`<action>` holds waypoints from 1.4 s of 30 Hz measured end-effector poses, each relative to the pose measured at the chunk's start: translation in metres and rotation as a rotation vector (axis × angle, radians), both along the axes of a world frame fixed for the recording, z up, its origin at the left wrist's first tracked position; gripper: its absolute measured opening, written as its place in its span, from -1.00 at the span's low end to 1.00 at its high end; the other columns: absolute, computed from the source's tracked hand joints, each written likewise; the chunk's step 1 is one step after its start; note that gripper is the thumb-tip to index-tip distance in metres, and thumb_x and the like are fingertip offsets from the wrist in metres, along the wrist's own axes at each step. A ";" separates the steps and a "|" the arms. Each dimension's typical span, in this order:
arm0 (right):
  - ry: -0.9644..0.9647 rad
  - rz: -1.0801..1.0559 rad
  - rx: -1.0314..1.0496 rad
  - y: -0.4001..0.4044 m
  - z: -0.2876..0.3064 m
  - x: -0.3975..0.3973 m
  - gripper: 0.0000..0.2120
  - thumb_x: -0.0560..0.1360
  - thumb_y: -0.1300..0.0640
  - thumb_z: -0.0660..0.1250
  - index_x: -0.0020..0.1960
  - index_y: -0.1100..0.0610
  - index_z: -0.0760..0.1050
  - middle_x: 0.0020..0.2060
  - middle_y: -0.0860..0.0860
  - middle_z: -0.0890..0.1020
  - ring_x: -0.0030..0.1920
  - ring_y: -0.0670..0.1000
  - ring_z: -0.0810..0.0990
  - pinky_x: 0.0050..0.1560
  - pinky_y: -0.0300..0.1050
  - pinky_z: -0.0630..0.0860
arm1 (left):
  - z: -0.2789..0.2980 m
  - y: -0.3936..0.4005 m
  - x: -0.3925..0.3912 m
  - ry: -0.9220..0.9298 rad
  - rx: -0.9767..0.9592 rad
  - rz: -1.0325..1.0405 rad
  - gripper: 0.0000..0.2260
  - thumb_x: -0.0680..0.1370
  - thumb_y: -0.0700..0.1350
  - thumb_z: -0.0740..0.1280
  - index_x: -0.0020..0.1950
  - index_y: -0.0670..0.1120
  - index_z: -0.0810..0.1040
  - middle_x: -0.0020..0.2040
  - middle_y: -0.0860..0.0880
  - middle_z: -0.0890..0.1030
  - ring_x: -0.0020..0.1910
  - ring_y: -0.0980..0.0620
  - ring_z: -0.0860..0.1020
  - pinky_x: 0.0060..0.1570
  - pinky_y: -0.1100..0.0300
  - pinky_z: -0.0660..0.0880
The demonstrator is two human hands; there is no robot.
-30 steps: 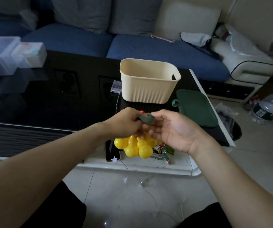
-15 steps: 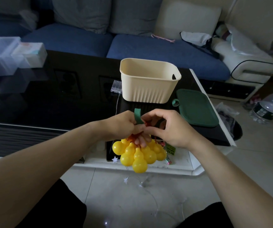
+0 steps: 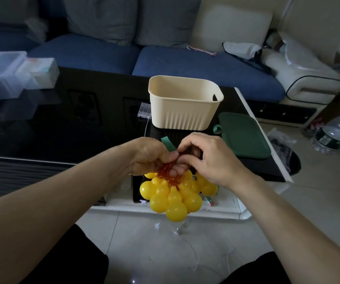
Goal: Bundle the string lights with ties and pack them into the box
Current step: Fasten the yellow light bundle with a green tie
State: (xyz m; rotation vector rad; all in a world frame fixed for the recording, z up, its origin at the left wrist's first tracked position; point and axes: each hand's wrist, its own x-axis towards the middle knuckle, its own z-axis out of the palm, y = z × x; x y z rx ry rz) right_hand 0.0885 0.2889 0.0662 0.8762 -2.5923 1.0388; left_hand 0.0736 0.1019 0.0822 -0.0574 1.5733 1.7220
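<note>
Head view, only one given. Black glossy worktop (image 3: 62, 128) across the middle of the frame, its white right edge running diagonally down the right of centre and its white front edge passing just behind the yellow bulbs. Bare dark surface wide open left of centre; pale floor tiles (image 3: 144, 253) free below, with a thin wire and small star lights strewn there.

Cream ribbed box (image 3: 183, 105) upright at centre, just above the hands, open at the top, nothing visible inside. Dark green lid (image 3: 245, 138) flat on the worktop just right of the box, apart from it. Small clear battery case (image 3: 144, 110) just left of the box, a thin wire trailing down from it. Clear plastic containers (image 3: 11, 72) at upper left, contents blurred. Plastic bottle (image 3: 337, 132) lying on the floor at the right edge. Blue sofa (image 3: 185, 62) along the top.

String lights (image 3: 173, 195) at centre, in the air over the worktop's front edge: cluster of yellow gourd-shaped bulbs hanging below the hands, orange-red wires gathered above. Left hand (image 3: 150, 154) curled round the gathered wires. Green tie (image 3: 168, 143) sticking up between both hands. Right hand (image 3: 206, 154) with fingers (image 3: 187, 144) bent, pinching at the tie and wires right against the left hand.
</note>
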 end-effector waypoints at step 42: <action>-0.286 -0.093 -0.093 -0.004 -0.001 0.000 -0.70 0.49 -0.24 0.25 -0.05 -0.03 0.54 -0.10 -0.11 0.53 -0.09 -0.19 0.55 -0.10 -0.39 0.40 | 0.005 -0.007 0.001 0.439 0.060 0.198 -0.78 0.52 -0.39 0.36 0.04 -0.18 0.39 -0.35 -0.22 0.55 -0.41 -0.05 0.59 -0.35 0.16 0.59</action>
